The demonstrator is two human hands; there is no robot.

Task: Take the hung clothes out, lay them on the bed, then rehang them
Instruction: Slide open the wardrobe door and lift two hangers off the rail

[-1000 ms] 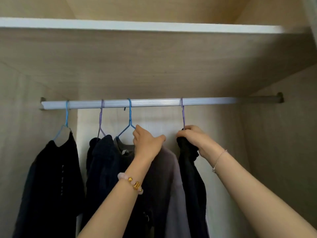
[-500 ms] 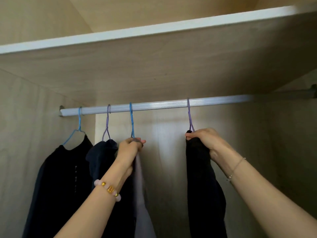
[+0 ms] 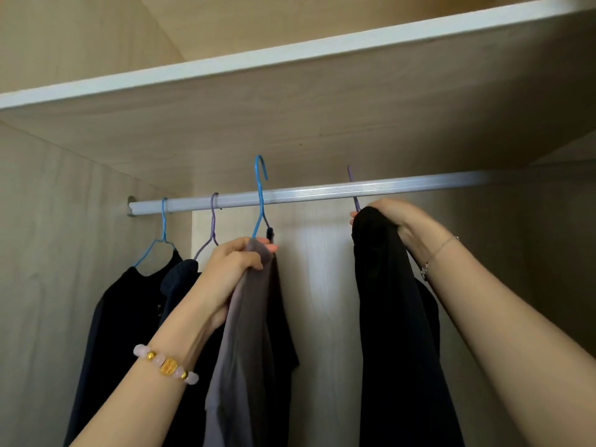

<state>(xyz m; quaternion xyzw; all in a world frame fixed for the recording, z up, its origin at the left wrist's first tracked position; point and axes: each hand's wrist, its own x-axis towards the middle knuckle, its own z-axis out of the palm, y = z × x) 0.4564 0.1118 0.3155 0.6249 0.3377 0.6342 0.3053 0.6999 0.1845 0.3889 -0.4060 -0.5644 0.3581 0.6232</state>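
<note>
Fingers [image 3: 240, 253] of L hand [image 3: 225, 272] clamp grey garment [image 3: 245, 333], R hand [image 3: 396, 221] grips black garment [image 3: 387, 301]

Left hand [image 3: 230, 269], right hand [image 3: 403, 221] raised, fingers clenched.

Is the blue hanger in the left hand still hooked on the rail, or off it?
Off. The blue hanger's hook stands above the rail, free of it, while the left hand grips it with the grey garment.
</note>
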